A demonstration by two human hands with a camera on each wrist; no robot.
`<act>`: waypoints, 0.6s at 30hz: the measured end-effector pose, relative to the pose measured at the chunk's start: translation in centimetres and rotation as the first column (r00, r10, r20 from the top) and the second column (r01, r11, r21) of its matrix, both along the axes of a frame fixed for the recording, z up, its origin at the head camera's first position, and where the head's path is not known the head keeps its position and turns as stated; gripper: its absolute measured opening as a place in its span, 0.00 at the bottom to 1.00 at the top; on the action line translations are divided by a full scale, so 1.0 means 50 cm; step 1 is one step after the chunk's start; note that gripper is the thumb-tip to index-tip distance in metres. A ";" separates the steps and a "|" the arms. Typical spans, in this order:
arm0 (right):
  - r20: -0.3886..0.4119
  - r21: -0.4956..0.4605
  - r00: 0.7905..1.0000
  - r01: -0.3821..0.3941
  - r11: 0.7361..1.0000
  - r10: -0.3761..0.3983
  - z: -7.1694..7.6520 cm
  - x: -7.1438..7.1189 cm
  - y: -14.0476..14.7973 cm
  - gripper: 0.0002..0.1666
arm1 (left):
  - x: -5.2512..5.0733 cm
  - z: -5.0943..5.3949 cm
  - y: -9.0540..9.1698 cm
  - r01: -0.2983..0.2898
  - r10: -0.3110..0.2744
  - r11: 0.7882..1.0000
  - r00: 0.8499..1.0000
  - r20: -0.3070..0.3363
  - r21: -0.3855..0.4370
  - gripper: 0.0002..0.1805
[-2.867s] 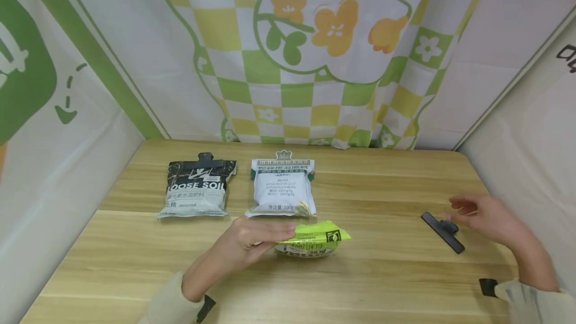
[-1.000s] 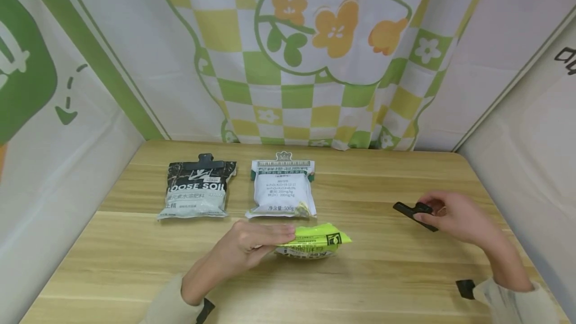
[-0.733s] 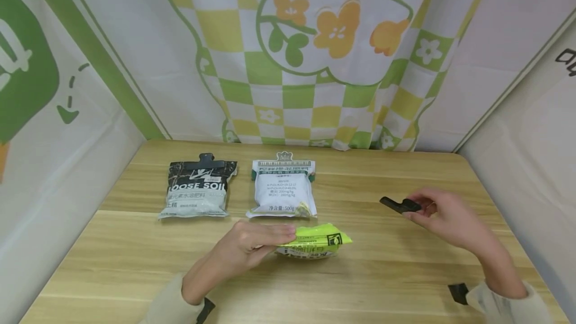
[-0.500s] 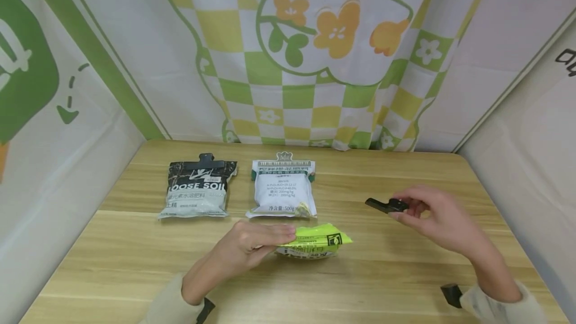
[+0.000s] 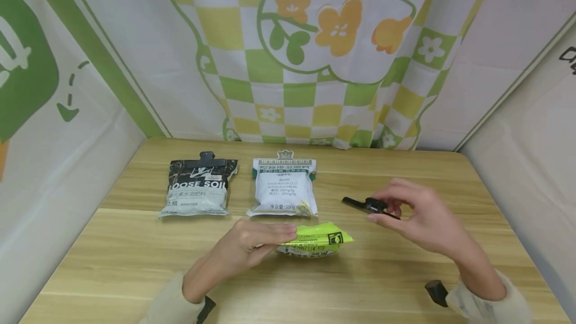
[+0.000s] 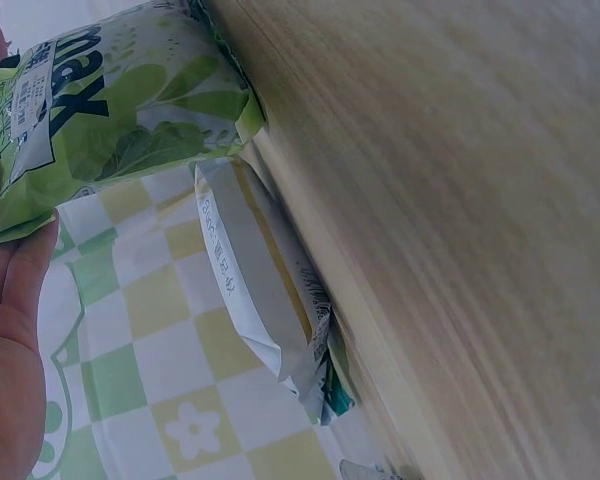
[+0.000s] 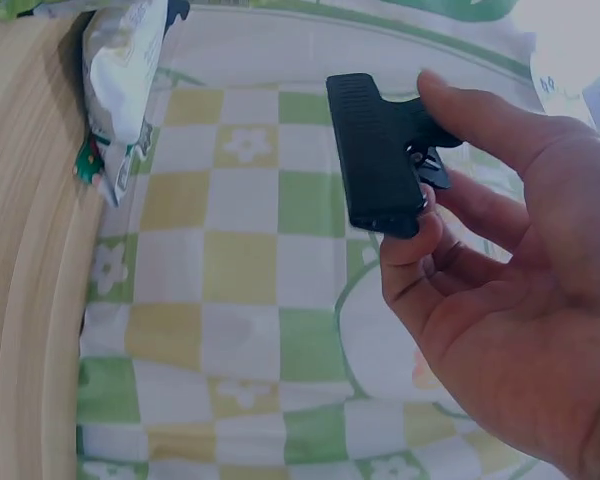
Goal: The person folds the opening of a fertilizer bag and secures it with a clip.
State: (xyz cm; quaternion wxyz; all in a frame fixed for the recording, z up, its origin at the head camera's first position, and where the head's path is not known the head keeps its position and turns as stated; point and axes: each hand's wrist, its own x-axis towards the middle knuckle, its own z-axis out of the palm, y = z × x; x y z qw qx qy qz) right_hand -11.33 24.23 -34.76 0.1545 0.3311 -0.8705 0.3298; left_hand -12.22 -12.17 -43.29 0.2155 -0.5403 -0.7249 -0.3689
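My left hand point(image 5: 247, 244) pinches the top edge of a bright green bag point(image 5: 315, 240) that stands on the table. In the left wrist view the same bag point(image 6: 130, 100) shows leaf prints, with the thumb on one face and fingers behind. My right hand point(image 5: 423, 214) holds a black clip point(image 5: 369, 205) by its handles, to the right of the green bag and apart from it. The right wrist view shows the clip point(image 7: 375, 155) between thumb and fingers, its long bar facing left. Whether its mouth is parted is hard to tell.
Behind the green bag lie a black and grey bag point(image 5: 198, 191) with a black clip point(image 5: 206, 159) on its top, and a white bag point(image 5: 284, 189) with a silver clip point(image 5: 284, 158). A checkered curtain point(image 5: 297, 94) hangs at the table's point(image 5: 148, 269) back edge.
My right hand has taken the black clip off the table at the right and carried it leftward, closer to the green bag. The left hand has kept its hold on the bag in place.
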 end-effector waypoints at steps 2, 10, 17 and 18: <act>-0.021 -0.020 0.999 -0.038 0.999 0.037 0.000 0.001 -0.007 0.23 | 0.001 0.001 0.000 -0.002 0.002 1.000 1.000 0.001 -0.001 0.20; -0.080 -0.062 0.984 -0.164 0.984 0.159 0.002 0.010 -0.042 0.14 | 0.002 0.003 0.001 -0.006 0.006 1.000 1.000 0.006 -0.004 0.21; -0.135 -0.031 0.941 -0.317 0.948 0.310 0.001 0.030 -0.081 0.09 | 0.003 0.004 0.001 -0.012 0.012 1.000 1.000 0.015 -0.006 0.21; -0.139 -0.016 0.937 -0.327 0.945 0.322 0.000 0.033 -0.086 0.09 | 0.003 0.004 0.001 -0.015 0.015 1.000 1.000 0.020 -0.010 0.21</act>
